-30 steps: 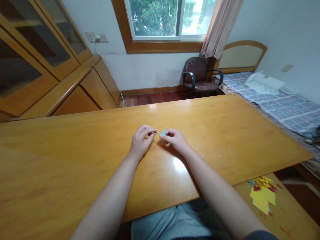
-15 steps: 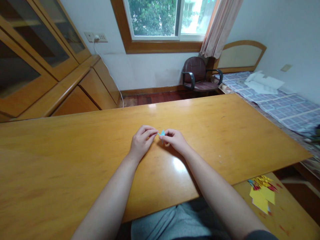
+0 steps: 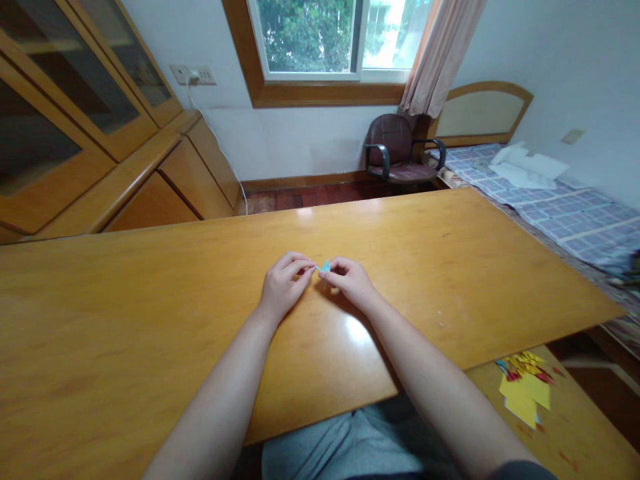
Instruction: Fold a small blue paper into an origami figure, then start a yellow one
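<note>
Near the middle of the frame, I am holding a small folded blue paper (image 3: 326,267) above the table (image 3: 150,300). My left hand (image 3: 285,280) is pinching its thin left tip between thumb and fingertips, and my right hand (image 3: 353,280) is gripping its body from the right, the thumb lying across the near side. Both hands are facing each other, with the blue paper bridging the gap between them. Part of it is hiding behind my grip, so whether its underside is touching the table I cannot tell. My forearms (image 3: 227,393) are reaching up from the bottom of the frame, a dark sleeve (image 3: 520,471) is showing at the lower right, and grey trousers (image 3: 325,447) are showing at bottom centre. At the lower right, yellow sheets (image 3: 520,397) are lying on a lower board (image 3: 580,430), with small yellow pieces (image 3: 525,363) heaped at their upper end. Right of top centre, a brown chair (image 3: 393,140) is standing beyond the table, and a bed (image 3: 560,207) is running down the right side, with white sheets (image 3: 530,167) lying on it. At top centre, a window (image 3: 310,37) is letting in daylight beside a pink curtain (image 3: 443,60). A cabinet (image 3: 115,143) is filling the upper left, and a white cord (image 3: 216,137) is trailing down from a socket (image 3: 203,75).
</note>
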